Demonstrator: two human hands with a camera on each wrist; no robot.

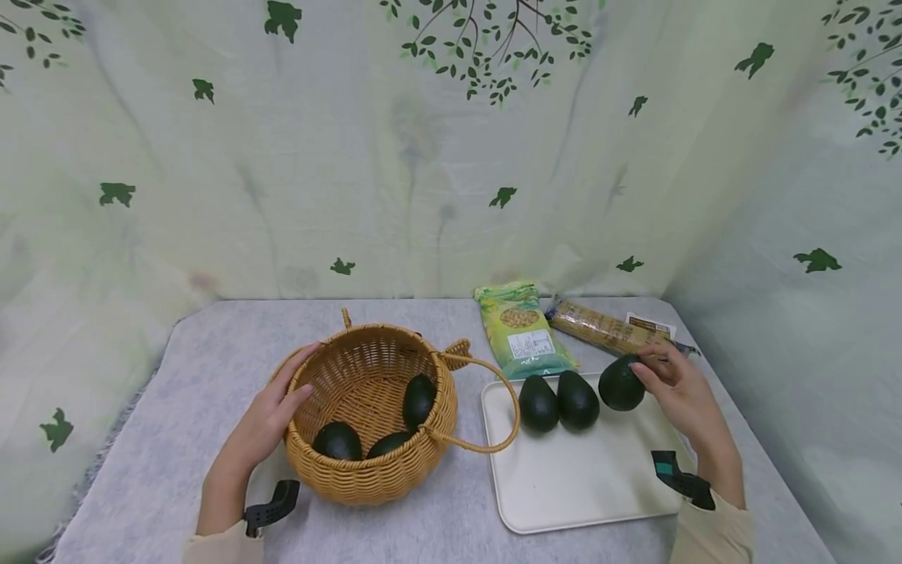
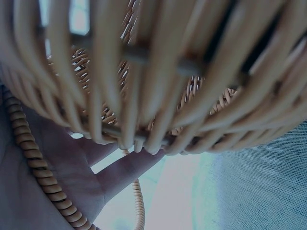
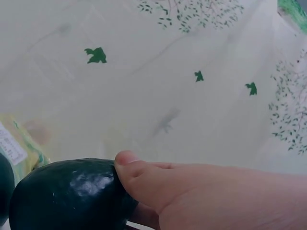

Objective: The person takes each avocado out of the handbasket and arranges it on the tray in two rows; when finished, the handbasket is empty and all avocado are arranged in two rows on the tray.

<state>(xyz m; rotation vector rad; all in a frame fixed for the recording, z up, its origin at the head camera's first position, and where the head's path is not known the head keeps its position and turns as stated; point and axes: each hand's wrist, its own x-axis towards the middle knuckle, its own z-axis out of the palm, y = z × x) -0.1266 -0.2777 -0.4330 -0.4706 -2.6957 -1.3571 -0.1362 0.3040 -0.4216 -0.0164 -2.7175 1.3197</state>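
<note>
A woven basket point(image 1: 366, 470) sits left of centre with three dark avocados inside, one of them point(image 1: 337, 440) at the front. My left hand point(image 1: 271, 419) rests flat against the basket's left wall point(image 2: 144, 72), fingers straight. On the cream tray point(image 1: 578, 486) two avocados point(image 1: 539, 403) point(image 1: 578, 399) lie side by side. My right hand point(image 1: 665, 380) grips a third avocado point(image 1: 620, 384) at the tray's back right corner; in the right wrist view the thumb point(image 3: 139, 175) presses its dark skin point(image 3: 67, 196).
A green snack bag point(image 1: 523, 329) and a long brown packet point(image 1: 606, 329) lie behind the tray. Leaf-printed cloth walls point(image 1: 451, 157) close in the grey table point(image 1: 176, 392) at the back and on both sides.
</note>
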